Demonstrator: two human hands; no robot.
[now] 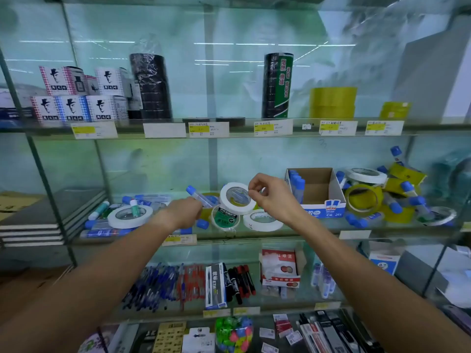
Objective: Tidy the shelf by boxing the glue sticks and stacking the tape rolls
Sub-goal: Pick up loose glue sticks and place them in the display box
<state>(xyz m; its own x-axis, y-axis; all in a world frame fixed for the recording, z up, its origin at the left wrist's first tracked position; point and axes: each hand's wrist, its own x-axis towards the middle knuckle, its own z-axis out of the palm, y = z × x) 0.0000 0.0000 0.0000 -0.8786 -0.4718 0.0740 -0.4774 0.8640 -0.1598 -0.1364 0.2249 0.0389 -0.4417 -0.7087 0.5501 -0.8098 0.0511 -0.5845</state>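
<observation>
My right hand pinches a white tape roll by its rim and holds it tilted above the middle glass shelf. Just left of it, my left hand grips a blue-capped glue stick that points up and left. An open cardboard box to the right holds a few glue sticks at its left wall. More white rolls and loose glue sticks lie on the left. A tape with a green label and another white roll sit below my hands.
Yellow tape rolls, a white roll and several glue sticks are heaped right of the box. The upper shelf carries black tape stacks, small boxes and yellow tape. Pens and markers fill the shelf below.
</observation>
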